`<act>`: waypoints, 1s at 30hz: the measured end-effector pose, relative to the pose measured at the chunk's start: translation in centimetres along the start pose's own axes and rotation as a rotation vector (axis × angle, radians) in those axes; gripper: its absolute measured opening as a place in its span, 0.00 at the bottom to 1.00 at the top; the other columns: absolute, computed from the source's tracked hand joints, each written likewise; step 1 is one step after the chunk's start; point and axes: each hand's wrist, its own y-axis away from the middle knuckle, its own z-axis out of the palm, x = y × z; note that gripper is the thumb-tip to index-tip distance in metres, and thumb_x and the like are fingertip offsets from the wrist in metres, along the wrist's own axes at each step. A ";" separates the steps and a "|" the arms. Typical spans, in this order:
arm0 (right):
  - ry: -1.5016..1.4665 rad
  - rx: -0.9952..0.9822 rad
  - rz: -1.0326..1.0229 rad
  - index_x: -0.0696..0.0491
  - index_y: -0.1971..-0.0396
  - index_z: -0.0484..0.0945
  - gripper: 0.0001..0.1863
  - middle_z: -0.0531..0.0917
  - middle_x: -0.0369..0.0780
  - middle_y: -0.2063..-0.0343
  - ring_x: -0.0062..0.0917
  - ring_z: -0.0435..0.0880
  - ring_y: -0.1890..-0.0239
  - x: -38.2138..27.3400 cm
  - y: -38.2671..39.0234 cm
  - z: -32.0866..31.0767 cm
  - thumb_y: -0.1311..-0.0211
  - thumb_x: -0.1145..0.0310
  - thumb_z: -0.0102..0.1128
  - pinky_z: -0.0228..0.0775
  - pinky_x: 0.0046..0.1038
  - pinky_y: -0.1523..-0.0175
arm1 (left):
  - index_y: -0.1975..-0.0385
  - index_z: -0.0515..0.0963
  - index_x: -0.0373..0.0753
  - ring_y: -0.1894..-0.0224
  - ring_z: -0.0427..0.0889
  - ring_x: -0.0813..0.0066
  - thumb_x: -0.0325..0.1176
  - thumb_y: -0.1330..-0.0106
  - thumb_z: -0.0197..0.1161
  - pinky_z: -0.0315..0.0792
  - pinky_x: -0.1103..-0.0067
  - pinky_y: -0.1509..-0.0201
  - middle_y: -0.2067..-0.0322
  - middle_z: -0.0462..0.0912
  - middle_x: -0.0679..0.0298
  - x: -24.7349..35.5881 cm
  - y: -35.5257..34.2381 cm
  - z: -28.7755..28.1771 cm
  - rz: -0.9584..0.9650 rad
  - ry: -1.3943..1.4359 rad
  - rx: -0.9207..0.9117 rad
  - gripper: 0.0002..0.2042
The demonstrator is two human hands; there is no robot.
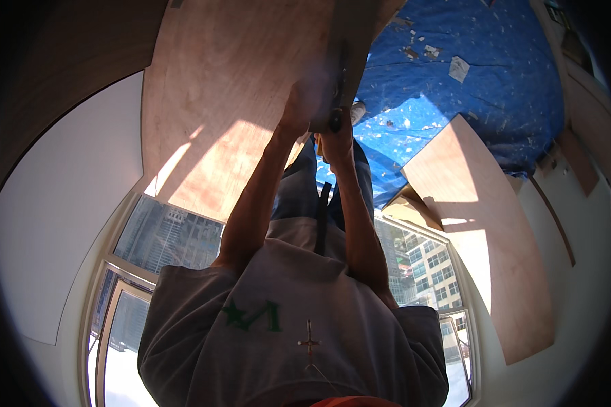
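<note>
A dark tool with a round black knob (pixel 335 121) is at the edge of a large plywood sheet (pixel 217 81); I cannot make out its exact kind. My right hand (pixel 337 144) is closed around its near end, with a small orange-brown part showing by the fingers. My left hand (pixel 301 103) is close beside it on the left, over the plywood; haze and shadow hide its fingers. A long grey strip (pixel 364 41) runs away from the tool along the sheet's right edge.
A blue tarp (pixel 516 47) strewn with scraps covers the floor at the far right. A narrower plywood piece (pixel 502 271) lies to my right, by a cardboard piece (pixel 411 210). A white panel (pixel 75 197) stands at left. Windows (pixel 163 234) are behind me.
</note>
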 end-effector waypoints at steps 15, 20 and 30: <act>0.110 0.017 -0.044 0.51 0.42 0.72 0.22 0.81 0.33 0.67 0.14 0.82 0.72 -0.2 -0.6 0.1 0.35 0.74 0.64 0.74 0.19 0.69 | 0.60 0.80 0.37 0.69 0.75 0.86 0.44 0.21 0.57 0.72 0.82 0.66 0.72 0.79 0.72 0.9 0.0 0.1 0.082 -0.110 -0.002 0.15; 0.148 0.106 -0.169 0.52 0.43 0.72 0.19 0.81 0.34 0.67 0.15 0.81 0.73 0.5 -1.7 0.3 0.33 0.74 0.61 0.73 0.20 0.70 | 0.60 0.80 0.36 0.69 0.76 0.86 0.42 0.21 0.57 0.73 0.82 0.65 0.71 0.80 0.71 0.8 -0.1 0.1 -0.047 -0.076 0.060 0.14; 0.182 0.063 -0.070 0.51 0.47 0.73 0.15 0.81 0.36 0.65 0.16 0.80 0.70 1.8 -2.5 -0.7 0.31 0.73 0.59 0.72 0.21 0.70 | 0.60 0.81 0.37 0.68 0.77 0.85 0.41 0.21 0.56 0.74 0.82 0.63 0.70 0.81 0.71 0.3 -0.2 0.4 -0.042 0.017 0.095 0.14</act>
